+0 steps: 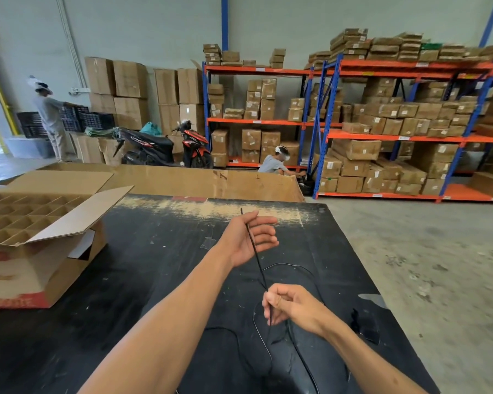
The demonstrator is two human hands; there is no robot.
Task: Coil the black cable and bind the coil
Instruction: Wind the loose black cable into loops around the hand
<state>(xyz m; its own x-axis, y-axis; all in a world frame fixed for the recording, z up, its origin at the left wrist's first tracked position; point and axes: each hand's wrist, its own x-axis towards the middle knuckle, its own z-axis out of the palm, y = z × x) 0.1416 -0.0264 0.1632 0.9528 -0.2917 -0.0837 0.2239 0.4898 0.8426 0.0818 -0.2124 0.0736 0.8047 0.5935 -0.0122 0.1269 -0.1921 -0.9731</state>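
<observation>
While the black cable [257, 255] runs taut across the middle of the frame between 2 hands, most of its length lies in loose, uncoiled loops on the black table [143, 280] toward the lower centre. The left hand [249, 240], just above centre, is palm-up with its fingers spread and only lightly curled; the cable crosses the palm and its free end pokes out past the thumb side, so the hold looks like a light pinch at most, and I cannot tell how firm it is. The right hand [289, 304], lower and right of centre, is closed around the cable, pinching it between thumb and forefinger with the other fingers curled in.

This reads as the very start of coiling: 1 end anchored, no loop yet formed. To do it well, the left hand should close enough to trap the end, then act as the fixed anchor while the right hand slides down the cable and brings back even lengths, each loop matching the last. Letting the cable twist slightly per loop would keep it from kinking. The slack on the table could snag on itself, so feeding it gradually seems wise.

An open cardboard box [40, 251] with dividers sits at left, well apart.
</observation>
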